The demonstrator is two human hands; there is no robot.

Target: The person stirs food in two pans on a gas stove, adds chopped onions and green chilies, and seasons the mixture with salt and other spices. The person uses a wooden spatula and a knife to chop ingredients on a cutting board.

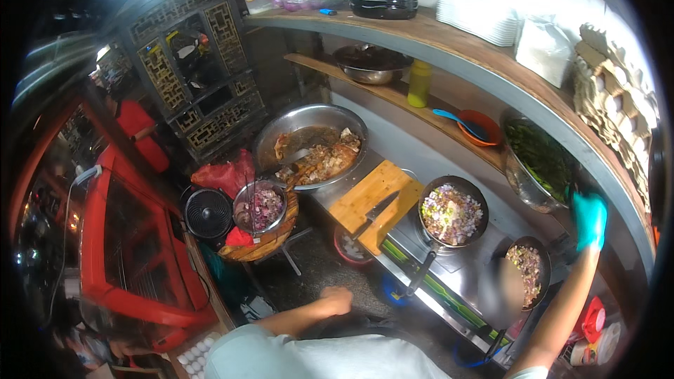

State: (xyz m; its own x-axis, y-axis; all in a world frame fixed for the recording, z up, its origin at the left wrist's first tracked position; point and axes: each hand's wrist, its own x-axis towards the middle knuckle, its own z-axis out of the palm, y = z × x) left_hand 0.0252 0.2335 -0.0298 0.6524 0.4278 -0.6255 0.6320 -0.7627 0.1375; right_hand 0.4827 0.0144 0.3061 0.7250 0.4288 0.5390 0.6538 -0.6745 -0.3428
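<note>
My right hand (pixel 590 218), in a teal glove, reaches to the rim of a metal bowl of green leaves (pixel 537 152) at the right; its fingertips are in shadow, so its grip is hidden. My left hand (pixel 337 301) is bare and curled near my body, below the counter edge, with nothing visible in it. Between them, a frying pan (pixel 453 213) of chopped onion and meat sits on a stove. A second pan (pixel 526 273) with a similar mix stands nearer my right arm. A kitchen knife (pixel 380 208) lies on a wooden cutting board (pixel 363 189) left of the first pan.
A large metal basin (pixel 363 116) of meat stands behind the board. Left of it, a bowl of chopped onion (pixel 263 208) rests on a round wooden stool. Shelves (pixel 453 37) above hold a jug, plates and egg trays. A person in red (pixel 139 131) is far left.
</note>
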